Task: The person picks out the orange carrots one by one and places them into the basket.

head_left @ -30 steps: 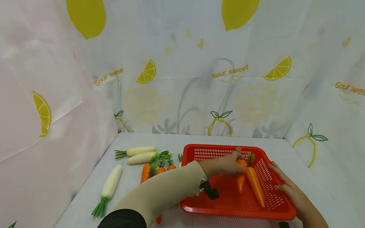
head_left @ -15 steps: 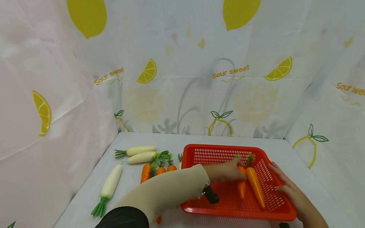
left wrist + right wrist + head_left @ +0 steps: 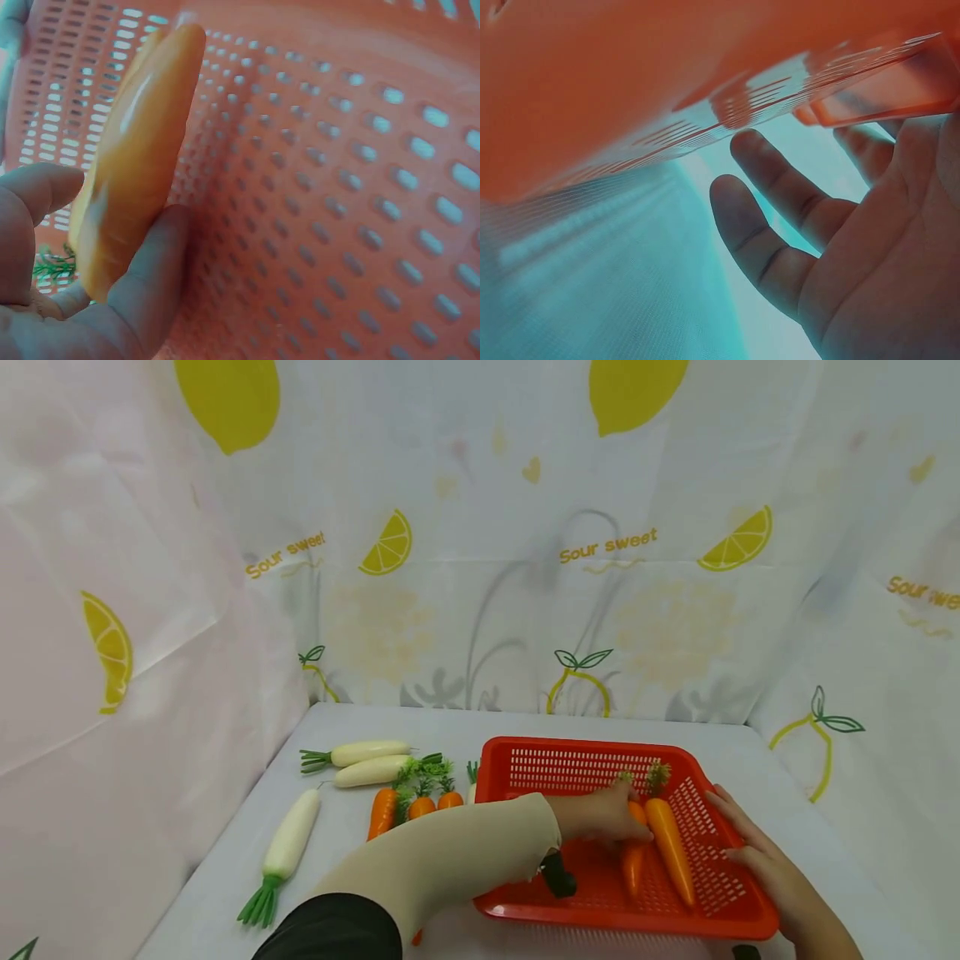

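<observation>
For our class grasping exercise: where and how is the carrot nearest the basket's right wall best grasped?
Probably its thick end, beside the green top, from above: the carrot lies uncovered between another carrot and the basket's right wall, narrowing toward its near tip.

Soft, even light fills the worktop [image 3: 345, 839]; the wrist views are hazy. Cyan glare leaves the right hand [image 3: 870, 255] dim.

Right grip [image 3: 877, 255] beside red-orange basket [image 3: 607, 90], fingers [image 3: 739, 214] spread; whether touching, hard to tell.
</observation>
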Motion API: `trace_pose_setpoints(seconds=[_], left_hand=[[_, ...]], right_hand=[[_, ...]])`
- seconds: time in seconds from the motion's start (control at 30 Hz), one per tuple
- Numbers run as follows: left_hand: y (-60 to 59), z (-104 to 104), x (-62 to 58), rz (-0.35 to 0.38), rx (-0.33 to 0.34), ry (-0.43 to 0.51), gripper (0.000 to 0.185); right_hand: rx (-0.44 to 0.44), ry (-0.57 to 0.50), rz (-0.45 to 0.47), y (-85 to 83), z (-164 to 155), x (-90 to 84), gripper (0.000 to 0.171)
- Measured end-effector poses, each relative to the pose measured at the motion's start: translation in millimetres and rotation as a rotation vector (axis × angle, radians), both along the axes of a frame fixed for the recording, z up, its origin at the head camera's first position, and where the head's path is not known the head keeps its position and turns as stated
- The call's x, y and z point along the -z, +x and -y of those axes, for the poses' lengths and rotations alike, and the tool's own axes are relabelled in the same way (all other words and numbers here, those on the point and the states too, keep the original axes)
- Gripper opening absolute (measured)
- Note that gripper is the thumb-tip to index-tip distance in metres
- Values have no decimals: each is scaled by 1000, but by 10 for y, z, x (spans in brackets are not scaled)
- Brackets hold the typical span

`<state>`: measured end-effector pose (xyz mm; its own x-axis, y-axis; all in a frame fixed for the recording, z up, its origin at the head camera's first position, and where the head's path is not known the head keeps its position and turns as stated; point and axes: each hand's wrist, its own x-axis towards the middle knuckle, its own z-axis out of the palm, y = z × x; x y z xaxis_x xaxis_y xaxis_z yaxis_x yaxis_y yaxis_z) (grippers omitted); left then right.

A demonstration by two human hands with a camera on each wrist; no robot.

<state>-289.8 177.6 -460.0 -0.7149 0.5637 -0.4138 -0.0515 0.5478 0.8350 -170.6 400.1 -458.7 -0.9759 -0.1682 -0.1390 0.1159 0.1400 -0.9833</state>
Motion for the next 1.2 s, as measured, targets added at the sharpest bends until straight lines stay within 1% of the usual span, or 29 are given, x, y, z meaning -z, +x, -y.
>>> trace_pose_setpoints(seconds=[0.13,0.2,0.33,0.47,0.57,0.6,0.67,0.73,0.8,0.9,1.0,1.07,1.2], left_hand=[[-21,11,-24,56,3,-3,50],[-40,9,-18,95,3,23,49],[-55,0,0,147,-18,73,48],[-43,-5,-8,169,-34,97,48],[-43,10,-43,169,-22,77,48],[-46,18,-57,162,-14,63,48],[-51,38,-106,119,3,13,47],[-52,61,-157,53,16,-43,45],[-46,88,-210,-31,38,-87,40],[-19,134,-298,-116,82,-102,31],[9,191,-399,-153,132,-64,20],[15,237,-475,-145,134,-10,16],[-13,339,-605,-92,84,157,13]], right_hand=[[13,15,-6,-5,3,-2,70],[21,22,-4,-6,4,-5,71],[22,18,2,-11,4,-5,72],[21,27,-11,-11,5,4,71],[24,30,-16,-14,2,13,71],[24,29,-15,-15,1,13,72],[27,30,-13,-19,-2,12,71],[29,34,-8,-23,-2,8,71],[31,43,-1,-26,5,-3,70],[39,53,18,-32,13,-28,71],[45,52,28,-31,20,-52,72],[42,45,24,-30,22,-55,72],[28,40,5,-15,29,-30,71]])
